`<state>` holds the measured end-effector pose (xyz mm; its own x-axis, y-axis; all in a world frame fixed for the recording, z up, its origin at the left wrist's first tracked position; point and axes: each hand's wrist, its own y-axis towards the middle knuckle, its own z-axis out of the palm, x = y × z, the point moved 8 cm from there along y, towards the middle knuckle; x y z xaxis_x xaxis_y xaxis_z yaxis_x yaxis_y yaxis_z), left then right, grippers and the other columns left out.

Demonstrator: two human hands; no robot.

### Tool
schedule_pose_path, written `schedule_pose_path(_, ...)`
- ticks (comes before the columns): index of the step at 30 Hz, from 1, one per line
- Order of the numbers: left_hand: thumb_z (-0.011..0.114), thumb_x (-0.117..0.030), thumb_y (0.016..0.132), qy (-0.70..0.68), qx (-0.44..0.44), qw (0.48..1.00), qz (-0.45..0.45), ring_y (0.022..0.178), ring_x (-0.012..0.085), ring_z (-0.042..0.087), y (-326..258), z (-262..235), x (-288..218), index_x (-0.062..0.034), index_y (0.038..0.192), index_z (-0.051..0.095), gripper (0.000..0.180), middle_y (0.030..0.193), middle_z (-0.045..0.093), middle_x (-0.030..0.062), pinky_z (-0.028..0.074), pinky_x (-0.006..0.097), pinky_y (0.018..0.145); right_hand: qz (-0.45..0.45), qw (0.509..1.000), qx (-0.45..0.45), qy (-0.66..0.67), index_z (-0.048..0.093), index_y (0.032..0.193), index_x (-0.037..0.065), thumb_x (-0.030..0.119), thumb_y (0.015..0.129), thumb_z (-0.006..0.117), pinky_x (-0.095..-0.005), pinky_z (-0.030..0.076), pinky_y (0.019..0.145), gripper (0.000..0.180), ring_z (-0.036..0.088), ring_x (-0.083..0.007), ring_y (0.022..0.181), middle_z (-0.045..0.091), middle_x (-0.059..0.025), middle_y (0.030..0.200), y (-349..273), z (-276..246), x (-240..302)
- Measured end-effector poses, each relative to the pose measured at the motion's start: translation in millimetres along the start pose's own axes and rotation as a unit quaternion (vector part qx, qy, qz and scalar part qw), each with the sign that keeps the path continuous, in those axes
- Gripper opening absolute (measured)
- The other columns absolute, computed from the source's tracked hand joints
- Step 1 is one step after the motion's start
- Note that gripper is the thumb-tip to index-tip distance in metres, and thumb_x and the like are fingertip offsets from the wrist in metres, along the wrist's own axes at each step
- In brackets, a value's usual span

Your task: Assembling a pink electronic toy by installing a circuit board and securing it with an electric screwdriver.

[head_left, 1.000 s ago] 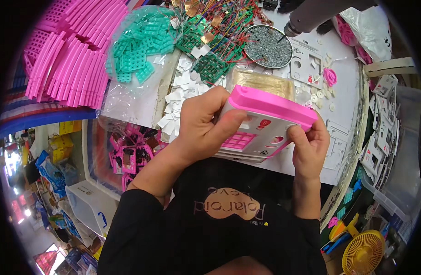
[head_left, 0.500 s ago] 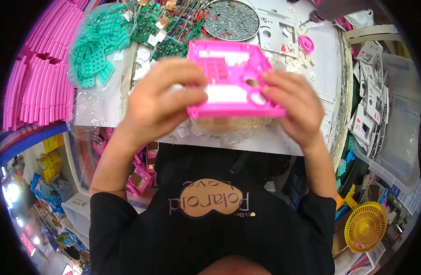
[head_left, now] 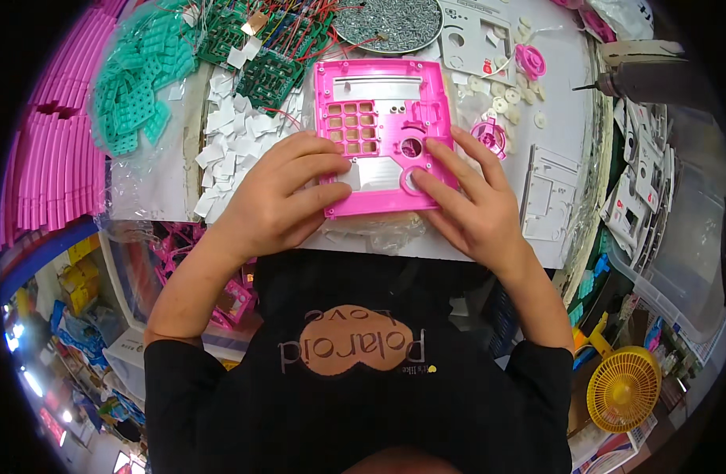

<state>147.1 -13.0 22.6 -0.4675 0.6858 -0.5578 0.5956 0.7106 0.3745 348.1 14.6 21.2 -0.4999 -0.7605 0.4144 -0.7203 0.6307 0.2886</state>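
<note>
A square pink plastic casing (head_left: 388, 144) faces up in front of me, on top of something beige partly hidden in clear plastic wrap. It has a grid of square key holes, round openings and a long slot. My left hand (head_left: 280, 193) grips its left edge, two fingers lying over the rim. My right hand (head_left: 480, 201) holds the lower right edge, its fingertips near the round openings. Both thumbs are hidden. Small white paper pieces (head_left: 228, 134) lie loose beside my left hand, and a pink round part (head_left: 489, 138) sits just beyond my right.
Green circuit boards (head_left: 272, 79) with wires and a round tray of screws (head_left: 388, 43) lie at the back. Teal keypads (head_left: 134, 103) and stacked pink strips (head_left: 59, 170) are left. A power screwdriver (head_left: 655, 85) hangs right, above white panels (head_left: 551, 193).
The casing has come down from a raised, tilted hold to lie nearly flat, with my hands still at its sides. The screwdriver now appears lower and farther right; the whole view has shifted slightly.
</note>
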Motion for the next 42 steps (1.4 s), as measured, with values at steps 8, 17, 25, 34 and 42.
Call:
schedule_pose_path(8, 0.076, -0.013, 0.073, -0.034, 0.104, 0.994, -0.031, 0.121, 0.0378, 0.061, -3, 2, 6, -0.0070, 0.119, 0.068, 0.047, 0.128, 0.065, 0.0160, 0.040, 0.057, 0.113, 0.013, 0.999, 0.023, -0.024, 0.072, 0.117, 0.008, 0.015, 0.076, 0.080, -0.0464, 0.051, 0.097, 0.042, 0.059, -0.0367, 0.122, 0.065, -0.0127, 0.133, -2, 4, 10)
schedule_pose_path(17, 0.082, -0.040, 0.077, 0.116, 0.121, 0.983, -0.072, 0.137, 0.0310, 0.052, 34, 38, -5, -0.0054, 0.135, 0.061, 0.071, 0.143, 0.059, 0.0122, 0.032, 0.055, 0.118, 0.023, 0.996, 0.033, 0.083, 0.072, 0.116, 0.008, 0.015, 0.078, 0.081, -0.0402, 0.054, 0.093, 0.040, 0.063, -0.0326, 0.116, 0.070, -0.0102, 0.120, 1, -10, -9)
schedule_pose_path(25, 0.084, -0.030, 0.075, 0.089, 0.118, 0.986, -0.072, 0.134, 0.0325, 0.054, 41, 33, -3, -0.0072, 0.132, 0.063, 0.065, 0.139, 0.061, 0.0117, 0.032, 0.058, 0.117, 0.191, 0.980, 0.028, -0.056, 0.077, 0.104, 0.006, 0.014, 0.086, 0.073, -0.0398, 0.053, 0.081, 0.020, 0.065, -0.0299, 0.086, 0.075, -0.0082, 0.103, -12, -47, -125)
schedule_pose_path(34, 0.077, -0.011, 0.086, -0.193, 0.003, 0.963, -0.187, 0.091, 0.0231, 0.071, 51, 27, -10, -0.0051, 0.119, 0.068, 0.035, 0.108, 0.071, 0.0118, 0.056, 0.032, 0.072, 0.362, 0.848, -0.143, 0.360, 0.070, 0.105, -0.005, 0.001, 0.093, 0.070, -0.0290, 0.057, 0.080, 0.013, 0.070, -0.0150, 0.092, 0.073, -0.0086, 0.094, -24, -36, -117)
schedule_pose_path(42, 0.057, -0.015, 0.105, -0.542, 0.047, 0.754, -0.368, 0.061, 0.0042, 0.057, 44, 65, -5, -0.0026, 0.093, 0.064, 0.018, 0.077, 0.065, -0.0008, 0.042, 0.022, 0.053, 0.010, 0.967, -0.154, 0.202, 0.070, 0.104, 0.000, -0.006, 0.073, 0.082, -0.0389, 0.056, 0.080, 0.033, 0.070, -0.0328, 0.092, 0.072, -0.0161, 0.101, 10, -39, 14)
